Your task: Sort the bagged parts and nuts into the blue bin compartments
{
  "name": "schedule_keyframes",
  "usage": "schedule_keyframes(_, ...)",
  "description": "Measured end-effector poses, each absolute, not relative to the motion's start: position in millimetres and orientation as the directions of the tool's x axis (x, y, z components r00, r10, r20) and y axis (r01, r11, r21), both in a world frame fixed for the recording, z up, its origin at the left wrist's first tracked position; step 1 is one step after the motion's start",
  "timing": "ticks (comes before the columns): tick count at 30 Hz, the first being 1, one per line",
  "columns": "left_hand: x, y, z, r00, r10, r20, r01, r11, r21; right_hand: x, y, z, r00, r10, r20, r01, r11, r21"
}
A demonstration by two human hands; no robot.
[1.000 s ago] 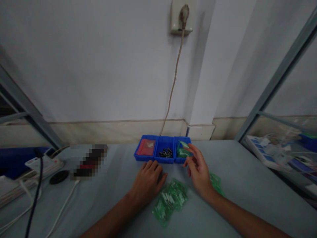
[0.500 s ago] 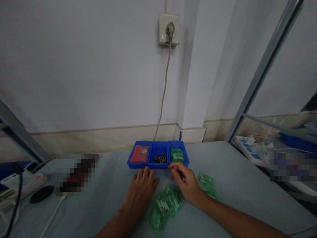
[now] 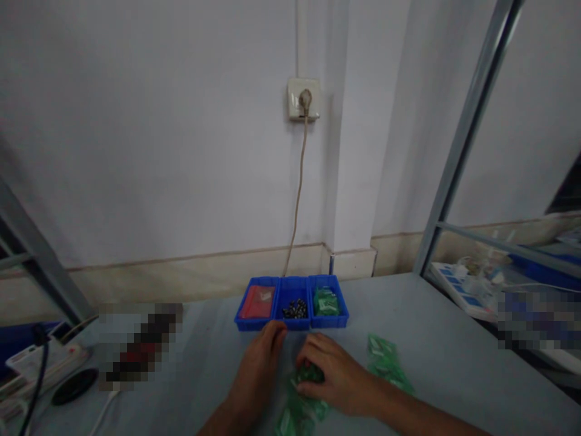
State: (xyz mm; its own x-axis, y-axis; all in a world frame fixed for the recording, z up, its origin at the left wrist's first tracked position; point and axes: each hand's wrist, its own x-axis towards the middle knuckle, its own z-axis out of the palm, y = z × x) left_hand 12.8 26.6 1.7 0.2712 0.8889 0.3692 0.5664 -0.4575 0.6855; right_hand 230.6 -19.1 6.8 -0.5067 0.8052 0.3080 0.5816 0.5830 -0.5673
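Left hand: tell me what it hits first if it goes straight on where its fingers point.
The left hand would first meet the front wall of the blue trays, about where the left and middle ones join. Its fingertips look nearly against it, though depth is unclear.

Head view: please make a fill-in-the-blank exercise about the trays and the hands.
____ blue trays stand in a row near the wall.
The red bag lies in the ____ tray.
The right hand rests on a pile of ____ packets.
Missing words: three; leftmost; green.
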Motion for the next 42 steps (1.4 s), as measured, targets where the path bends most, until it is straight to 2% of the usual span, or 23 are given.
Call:
schedule_keyframes(3, 25, 20, 6, 0.189, 0.913, 0.363, 0.433, -0.409, 0.803, 231, -20, 11, -0.466, 0.811, 0.354, 0.572, 0.581, -0.579)
schedule_keyframes(6, 31, 18, 5, 0.143, 0.928, 0.343, 0.342, -0.371, 0.863, 230, -23, 15, -0.509, 0.750, 0.422, 0.512, 0.658, -0.552)
schedule_keyframes(14, 30, 22, -2, 0.194, 0.946, 0.260, 0.083, -0.280, 0.957, 220, -20, 3, -0.590, 0.606, 0.533, 0.474, 0.795, -0.380)
schedule_keyframes(20, 35, 19, -3, 0.211, 0.948, 0.238, 0.030, -0.250, 0.968, 216, -20, 4, -0.640, 0.501, 0.582, 0.510, 0.844, -0.165)
schedule_keyframes(26, 37, 12, -6, 0.238, 0.951, 0.198, 0.032, -0.211, 0.977, 215, -17, -6, -0.713, 0.376, 0.592, 0.421, 0.905, -0.067)
schedule_keyframes(32, 37, 14, -7, 0.241, 0.957, 0.164, 0.037, -0.177, 0.983, 209, -13, -15, -0.689, 0.347, 0.637, 0.457, 0.890, 0.010)
schedule_keyframes(35, 34, 17, -4, 0.217, 0.961, 0.173, 0.068, -0.192, 0.979, 207, -18, -8, -0.662, 0.379, 0.647, 0.496, 0.869, -0.002)
schedule_keyframes(37, 32, 17, -1, 0.212, 0.958, 0.191, 0.085, -0.213, 0.973, 209, -21, -1, -0.620, 0.433, 0.654, 0.530, 0.846, -0.058)
schedule_keyframes(42, 29, 9, 9, 0.246, 0.942, 0.231, 0.103, -0.262, 0.960, 219, -23, 8, -0.415, 0.659, 0.627, 0.570, 0.726, -0.385)
